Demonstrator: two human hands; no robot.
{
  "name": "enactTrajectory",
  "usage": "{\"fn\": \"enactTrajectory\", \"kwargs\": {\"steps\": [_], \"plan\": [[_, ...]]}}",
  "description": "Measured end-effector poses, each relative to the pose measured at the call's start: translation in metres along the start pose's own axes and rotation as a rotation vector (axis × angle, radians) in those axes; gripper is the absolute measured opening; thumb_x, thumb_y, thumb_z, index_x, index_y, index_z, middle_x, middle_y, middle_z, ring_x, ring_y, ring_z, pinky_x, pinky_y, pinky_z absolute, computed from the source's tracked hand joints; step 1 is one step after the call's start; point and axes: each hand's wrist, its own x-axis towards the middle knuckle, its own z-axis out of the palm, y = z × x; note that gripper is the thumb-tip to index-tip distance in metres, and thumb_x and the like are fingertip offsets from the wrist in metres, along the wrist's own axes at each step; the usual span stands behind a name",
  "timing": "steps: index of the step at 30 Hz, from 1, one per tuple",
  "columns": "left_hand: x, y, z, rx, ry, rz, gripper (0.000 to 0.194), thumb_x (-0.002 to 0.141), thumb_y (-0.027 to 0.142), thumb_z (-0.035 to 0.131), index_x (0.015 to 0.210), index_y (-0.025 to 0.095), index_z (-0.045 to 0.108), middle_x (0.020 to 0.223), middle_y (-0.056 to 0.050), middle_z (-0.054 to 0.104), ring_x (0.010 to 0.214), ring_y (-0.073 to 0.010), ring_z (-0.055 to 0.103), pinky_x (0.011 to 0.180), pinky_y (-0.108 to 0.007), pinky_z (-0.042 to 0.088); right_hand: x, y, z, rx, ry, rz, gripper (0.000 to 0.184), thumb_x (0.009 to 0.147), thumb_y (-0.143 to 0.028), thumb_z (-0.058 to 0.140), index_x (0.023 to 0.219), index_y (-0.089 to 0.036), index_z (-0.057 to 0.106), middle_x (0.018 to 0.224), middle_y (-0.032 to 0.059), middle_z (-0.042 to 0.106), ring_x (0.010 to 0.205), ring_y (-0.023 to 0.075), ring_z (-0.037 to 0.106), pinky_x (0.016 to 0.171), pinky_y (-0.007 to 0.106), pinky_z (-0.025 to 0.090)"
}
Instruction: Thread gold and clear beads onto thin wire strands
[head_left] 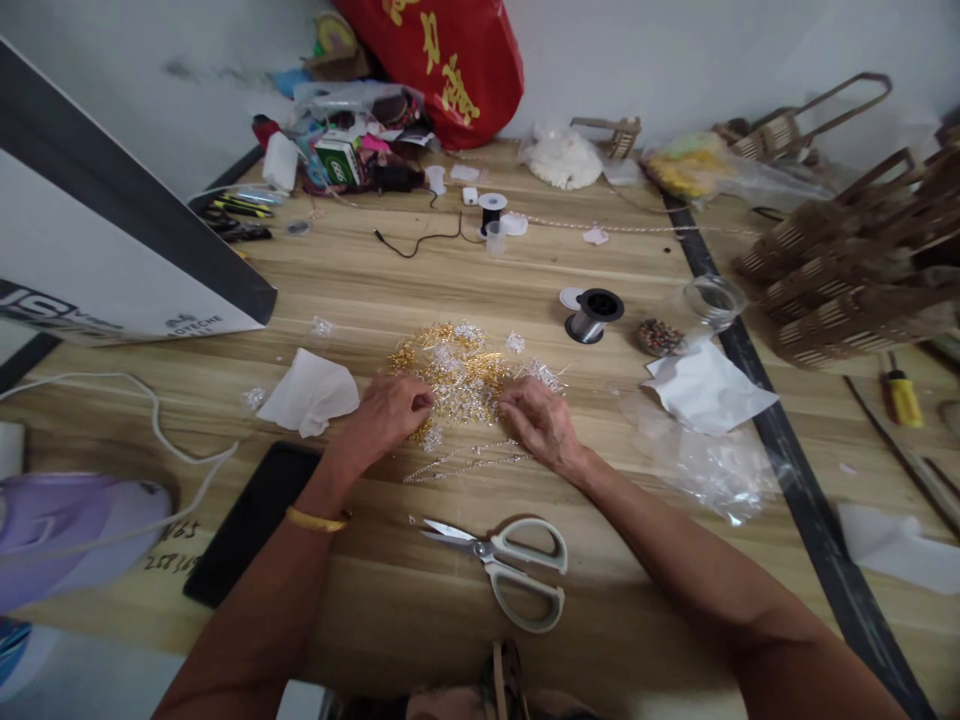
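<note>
A loose pile of small gold and silver jewellery pieces [465, 375] lies on the wooden table [315, 280]. At its left edge is my left hand [394, 410], fingers curled and pressed together; whatever they hold is too small to make out. My right hand [540, 420] pinches at the pile's right edge, and its fingertips' contents cannot be made out either. Just below the pile a thin silver chain [469, 462] stretches between the two wrists. Nearer to me lie scissors [495, 565] with pale handles, their blades slightly apart and pointing left.
Right of the pile stand a wire spool [592, 318], a toppled clear jar [712, 303] of dark beads and woven baskets [862, 270]. A black phone [251, 520] lies beside my left forearm. A large box [127, 230] rises at the left; a red bag [457, 70] sits behind.
</note>
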Motion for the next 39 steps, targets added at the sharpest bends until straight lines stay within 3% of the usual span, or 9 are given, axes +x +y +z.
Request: {"fn": "enactTrajectory", "kwargs": {"steps": [6,10,13,18,26,33,39], "plan": [[0.0,0.004,0.008,0.076,0.068,0.068,0.015,0.079,0.015,0.056,0.069,0.017,0.067,0.072,-0.004,0.067,0.071,-0.0171,0.058,0.073,-0.031,0.042,0.0,0.001,0.0,-0.002,-0.003,0.007,0.009,0.09,-0.023,0.049,0.084,-0.021,0.056,0.078,0.004,0.06,0.076,0.017,0.055,0.073,0.034,0.046],[0.003,0.004,0.014,-0.015,0.113,0.126,0.014,0.081,0.017,0.056,0.074,0.017,0.067,0.078,-0.005,0.069,0.078,-0.0185,0.06,0.076,-0.032,0.045,-0.001,0.001,0.0,-0.001,-0.007,0.011,0.01,0.09,-0.024,0.049,0.084,-0.021,0.056,0.078,0.0044,0.06,0.076,0.0174,0.055,0.072,0.034,0.046],[0.006,0.0,0.016,-0.112,0.2,0.083,0.012,0.081,0.015,0.057,0.081,0.018,0.069,0.084,-0.005,0.07,0.08,-0.0184,0.062,0.077,-0.032,0.047,-0.001,0.0,0.0,-0.001,-0.011,0.021,0.011,0.09,-0.025,0.049,0.084,-0.021,0.056,0.078,0.0044,0.06,0.075,0.0172,0.055,0.072,0.034,0.046],[0.007,-0.011,0.013,-0.084,0.313,0.022,0.012,0.08,0.018,0.058,0.081,0.018,0.07,0.086,-0.006,0.071,0.086,-0.0207,0.063,0.083,-0.035,0.047,0.0,0.0,0.0,0.006,-0.003,0.018,0.011,0.09,-0.025,0.05,0.083,-0.02,0.056,0.077,0.0045,0.06,0.074,0.0171,0.055,0.071,0.034,0.046],[0.007,-0.018,0.011,-0.06,0.33,-0.055,0.014,0.08,0.019,0.057,0.08,0.018,0.071,0.085,-0.006,0.071,0.085,-0.0219,0.063,0.082,-0.036,0.047,0.0,0.0,0.0,0.006,-0.004,0.026,0.01,0.09,-0.024,0.05,0.085,-0.02,0.057,0.08,0.0051,0.061,0.076,0.0175,0.056,0.072,0.035,0.047],[0.005,-0.005,0.014,-0.023,0.214,0.092,0.016,0.083,0.013,0.055,0.081,0.016,0.07,0.083,-0.007,0.066,0.085,-0.0216,0.058,0.084,-0.037,0.045,-0.002,0.001,0.001,0.006,0.0,0.021,0.009,0.09,-0.024,0.05,0.086,-0.021,0.057,0.079,0.0046,0.061,0.076,0.0177,0.056,0.072,0.034,0.046],[0.004,0.003,0.017,-0.034,0.217,0.205,0.016,0.085,0.014,0.053,0.083,0.017,0.069,0.082,-0.006,0.061,0.086,-0.0204,0.054,0.087,-0.038,0.043,-0.001,0.002,0.001,0.008,-0.002,0.005,0.009,0.09,-0.024,0.05,0.085,-0.021,0.057,0.077,0.0039,0.059,0.074,0.0175,0.055,0.07,0.034,0.046]]}}
